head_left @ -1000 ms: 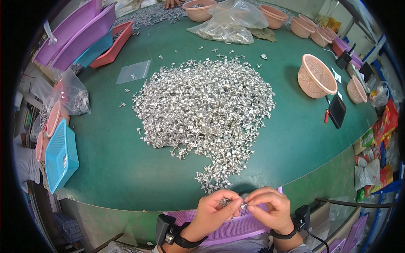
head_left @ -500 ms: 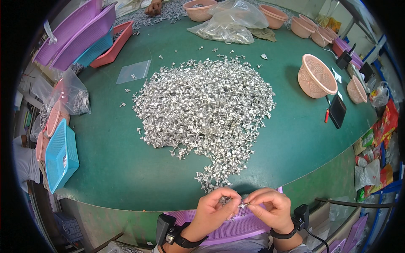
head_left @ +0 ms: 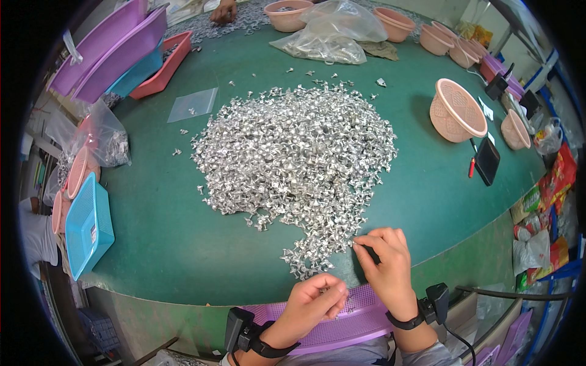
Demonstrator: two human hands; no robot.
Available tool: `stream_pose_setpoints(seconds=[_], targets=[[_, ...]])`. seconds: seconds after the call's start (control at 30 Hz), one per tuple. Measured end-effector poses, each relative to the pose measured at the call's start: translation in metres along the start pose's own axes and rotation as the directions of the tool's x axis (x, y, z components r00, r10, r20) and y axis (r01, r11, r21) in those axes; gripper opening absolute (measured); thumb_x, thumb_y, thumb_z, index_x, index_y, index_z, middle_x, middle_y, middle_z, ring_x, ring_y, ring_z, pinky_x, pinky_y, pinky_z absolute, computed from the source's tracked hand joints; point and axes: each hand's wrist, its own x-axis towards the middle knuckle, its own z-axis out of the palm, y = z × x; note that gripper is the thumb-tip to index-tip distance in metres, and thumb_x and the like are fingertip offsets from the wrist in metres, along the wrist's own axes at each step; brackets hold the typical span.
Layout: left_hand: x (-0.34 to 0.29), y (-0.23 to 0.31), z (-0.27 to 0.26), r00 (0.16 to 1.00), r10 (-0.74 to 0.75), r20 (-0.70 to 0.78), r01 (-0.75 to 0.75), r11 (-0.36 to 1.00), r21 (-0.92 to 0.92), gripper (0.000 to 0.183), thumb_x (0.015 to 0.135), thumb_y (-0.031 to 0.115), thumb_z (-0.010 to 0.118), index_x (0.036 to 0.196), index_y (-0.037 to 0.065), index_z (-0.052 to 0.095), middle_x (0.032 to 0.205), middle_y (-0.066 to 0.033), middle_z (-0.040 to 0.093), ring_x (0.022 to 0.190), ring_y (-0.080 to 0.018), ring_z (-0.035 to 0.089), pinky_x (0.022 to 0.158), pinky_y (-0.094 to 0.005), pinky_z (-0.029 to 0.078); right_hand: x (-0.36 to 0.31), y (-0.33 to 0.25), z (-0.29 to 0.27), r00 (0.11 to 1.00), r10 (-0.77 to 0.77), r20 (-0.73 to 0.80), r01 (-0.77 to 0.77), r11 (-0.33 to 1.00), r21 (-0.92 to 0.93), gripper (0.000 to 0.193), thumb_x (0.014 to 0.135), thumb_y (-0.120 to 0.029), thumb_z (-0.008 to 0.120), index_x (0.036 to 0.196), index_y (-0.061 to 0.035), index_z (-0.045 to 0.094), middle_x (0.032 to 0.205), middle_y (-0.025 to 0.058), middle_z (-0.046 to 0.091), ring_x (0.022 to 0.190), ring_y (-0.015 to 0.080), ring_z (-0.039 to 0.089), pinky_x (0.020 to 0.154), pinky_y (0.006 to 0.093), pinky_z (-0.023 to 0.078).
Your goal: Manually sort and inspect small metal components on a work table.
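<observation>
A large heap of small silver metal fittings (head_left: 293,152), each with a short stem, covers the middle of the green table, its tail running toward me. At the right side of that tail, my right hand (head_left: 387,259) has thumb and forefinger nearly together on a small silver fitting. My left hand (head_left: 312,300) is curled closed above the purple basket (head_left: 360,317) in front of me; silver bits show faintly between its fingers, which mostly hide them. A few loose fittings lie in the basket.
A peach basket (head_left: 458,113) and a black flat device (head_left: 488,161) are to the right. Blue (head_left: 88,226) and purple (head_left: 125,52) baskets stand at left. Clear plastic bags (head_left: 323,36) lie at the back, near another person's hand (head_left: 224,12).
My right hand has left the left hand and moved forward to the heap's tail. My left hand stays closed over the basket, now tipped slightly differently.
</observation>
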Motion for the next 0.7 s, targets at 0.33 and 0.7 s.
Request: stream_pose_setpoints(seconds=[0.33,0.7], targets=[[0.001,-0.002,0.002,0.985,0.152,-0.084,-0.141,0.982,0.129,0.010,0.078,0.007,0.051,0.085,0.001,0.049,0.071,-0.0010,0.050,0.056,-0.0024,0.045,0.046,-0.0145,0.036,-0.016,-0.013,-0.019,0.983,-0.163,0.084,0.134,0.951,0.280,0.013,0.062,0.001,0.062,0.074,-0.0020,0.058,0.081,0.0077,0.058,0.071,0.0218,0.055,0.062,0.0283,0.044],[-0.003,-0.006,0.001,0.967,0.255,-0.028,-0.239,0.935,0.264,0.010,0.076,0.005,0.054,0.086,0.002,0.052,0.075,0.0008,0.052,0.063,-0.0006,0.046,0.048,-0.0128,0.034,-0.025,-0.011,-0.020,0.992,-0.067,0.107,-0.010,0.803,0.596,0.014,0.061,0.004,0.063,0.072,-0.0019,0.057,0.079,0.0093,0.058,0.072,0.0197,0.056,0.063,0.0271,0.044]])
